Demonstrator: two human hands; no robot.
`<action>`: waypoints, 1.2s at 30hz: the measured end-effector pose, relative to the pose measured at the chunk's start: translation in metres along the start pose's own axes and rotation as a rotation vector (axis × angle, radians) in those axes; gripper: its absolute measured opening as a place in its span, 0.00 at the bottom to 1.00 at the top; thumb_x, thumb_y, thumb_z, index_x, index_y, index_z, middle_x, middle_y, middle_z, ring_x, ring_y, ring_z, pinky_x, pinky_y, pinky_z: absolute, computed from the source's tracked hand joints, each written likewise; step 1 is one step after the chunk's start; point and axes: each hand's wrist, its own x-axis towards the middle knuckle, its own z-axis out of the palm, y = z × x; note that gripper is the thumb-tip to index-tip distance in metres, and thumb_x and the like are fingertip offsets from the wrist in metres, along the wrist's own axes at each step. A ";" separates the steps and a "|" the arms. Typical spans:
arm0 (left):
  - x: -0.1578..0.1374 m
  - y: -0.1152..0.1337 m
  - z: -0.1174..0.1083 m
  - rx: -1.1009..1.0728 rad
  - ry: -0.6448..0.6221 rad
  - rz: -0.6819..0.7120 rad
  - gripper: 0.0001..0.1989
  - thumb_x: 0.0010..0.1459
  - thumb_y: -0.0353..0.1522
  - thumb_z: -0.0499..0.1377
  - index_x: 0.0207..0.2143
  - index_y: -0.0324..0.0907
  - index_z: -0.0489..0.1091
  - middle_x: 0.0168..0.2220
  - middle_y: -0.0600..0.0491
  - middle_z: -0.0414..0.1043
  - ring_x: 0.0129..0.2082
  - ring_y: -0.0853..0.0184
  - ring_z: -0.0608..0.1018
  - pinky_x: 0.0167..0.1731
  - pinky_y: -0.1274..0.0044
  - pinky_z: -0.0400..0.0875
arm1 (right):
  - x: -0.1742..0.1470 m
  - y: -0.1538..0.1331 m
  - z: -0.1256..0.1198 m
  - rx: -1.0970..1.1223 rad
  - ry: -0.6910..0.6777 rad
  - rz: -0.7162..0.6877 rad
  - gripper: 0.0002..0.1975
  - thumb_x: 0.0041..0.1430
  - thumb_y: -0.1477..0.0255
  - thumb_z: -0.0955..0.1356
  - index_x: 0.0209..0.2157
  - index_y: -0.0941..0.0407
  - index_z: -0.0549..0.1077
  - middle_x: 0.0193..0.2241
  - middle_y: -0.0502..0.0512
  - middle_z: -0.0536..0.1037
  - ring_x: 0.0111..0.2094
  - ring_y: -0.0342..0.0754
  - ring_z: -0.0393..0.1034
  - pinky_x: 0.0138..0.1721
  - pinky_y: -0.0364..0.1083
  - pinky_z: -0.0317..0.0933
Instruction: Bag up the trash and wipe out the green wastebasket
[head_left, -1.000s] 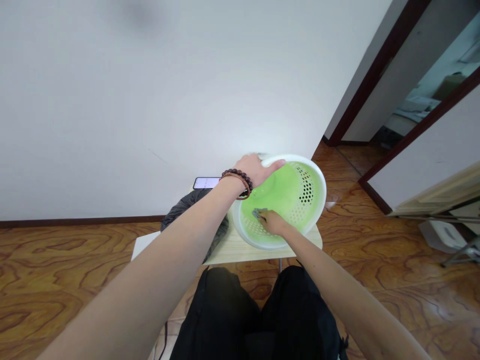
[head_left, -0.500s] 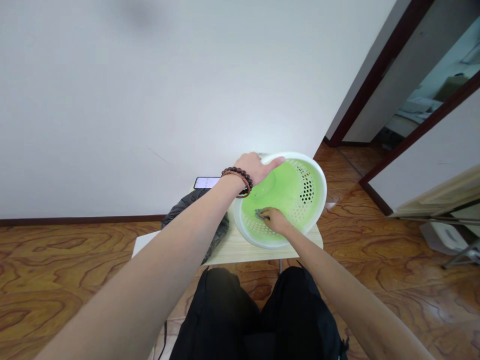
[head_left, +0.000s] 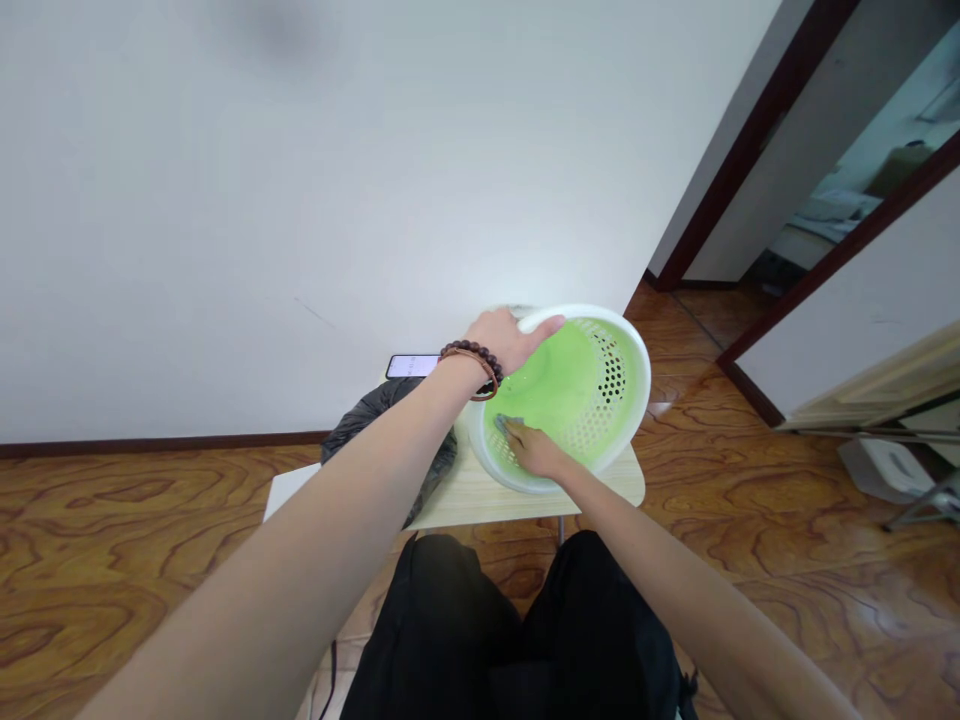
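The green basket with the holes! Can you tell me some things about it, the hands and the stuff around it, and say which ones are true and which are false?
1. The left hand is on the white rim of the green basket. True.
2. The right hand is outside the basket. False: it is inside, with a greyish cloth at its fingertips.
3. A dark beaded bracelet is on the left wrist. True.
4. The phone is inside the basket. False: it lies outside, close to the wall.
5. A black bag lies beside the basket. True.
6. The floor is plain blue. False: it is brown with a wood-grain pattern.
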 end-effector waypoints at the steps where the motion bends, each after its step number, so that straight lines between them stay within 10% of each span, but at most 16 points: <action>1: 0.000 -0.003 0.000 0.001 0.003 -0.011 0.42 0.45 0.60 0.36 0.38 0.36 0.71 0.36 0.41 0.73 0.37 0.59 0.74 0.33 0.76 0.65 | -0.005 0.003 -0.006 -0.017 -0.038 0.015 0.26 0.61 0.63 0.53 0.57 0.61 0.56 0.57 0.58 0.56 0.58 0.48 0.49 0.57 0.47 0.43; 6: -0.006 -0.010 0.001 0.016 -0.004 -0.017 0.42 0.45 0.60 0.35 0.38 0.38 0.71 0.35 0.42 0.73 0.35 0.60 0.75 0.32 0.76 0.65 | -0.030 0.015 -0.028 0.025 -0.292 -0.005 0.39 0.54 0.51 0.57 0.60 0.60 0.44 0.60 0.59 0.45 0.60 0.51 0.40 0.57 0.49 0.40; 11: -0.011 0.001 0.005 0.034 -0.009 -0.036 0.39 0.45 0.59 0.38 0.39 0.40 0.71 0.36 0.43 0.74 0.35 0.61 0.75 0.32 0.77 0.65 | -0.045 0.010 -0.012 -0.174 -0.240 -0.116 0.56 0.39 0.55 0.69 0.60 0.64 0.35 0.61 0.66 0.35 0.61 0.56 0.32 0.58 0.50 0.36; 19: -0.015 0.008 -0.004 0.242 0.001 -0.028 0.22 0.50 0.41 0.49 0.44 0.43 0.68 0.39 0.45 0.71 0.37 0.59 0.74 0.35 0.73 0.66 | -0.052 0.002 -0.011 -0.424 -0.127 -0.141 0.46 0.38 0.73 0.66 0.59 0.70 0.45 0.58 0.71 0.49 0.58 0.57 0.44 0.56 0.50 0.43; 25: -0.013 0.025 -0.027 0.298 0.051 0.155 0.34 0.46 0.35 0.52 0.58 0.50 0.49 0.51 0.49 0.63 0.45 0.60 0.70 0.40 0.72 0.64 | -0.061 -0.016 -0.007 -0.513 -0.131 -0.132 0.44 0.37 0.75 0.67 0.58 0.70 0.49 0.56 0.73 0.54 0.56 0.60 0.50 0.54 0.52 0.46; 31: 0.001 0.034 -0.021 0.216 -0.152 0.150 0.26 0.46 0.35 0.49 0.50 0.48 0.64 0.38 0.49 0.73 0.35 0.63 0.74 0.33 0.77 0.67 | -0.058 -0.006 -0.011 -0.284 -0.298 -0.163 0.51 0.37 0.60 0.71 0.59 0.65 0.46 0.59 0.67 0.47 0.58 0.58 0.44 0.56 0.49 0.45; 36: 0.004 0.034 -0.021 0.236 -0.171 0.111 0.22 0.43 0.36 0.50 0.41 0.44 0.71 0.35 0.46 0.73 0.31 0.62 0.75 0.28 0.76 0.67 | -0.050 0.009 -0.020 -0.063 -0.278 -0.096 0.29 0.58 0.55 0.53 0.56 0.56 0.57 0.57 0.55 0.57 0.56 0.49 0.52 0.55 0.48 0.46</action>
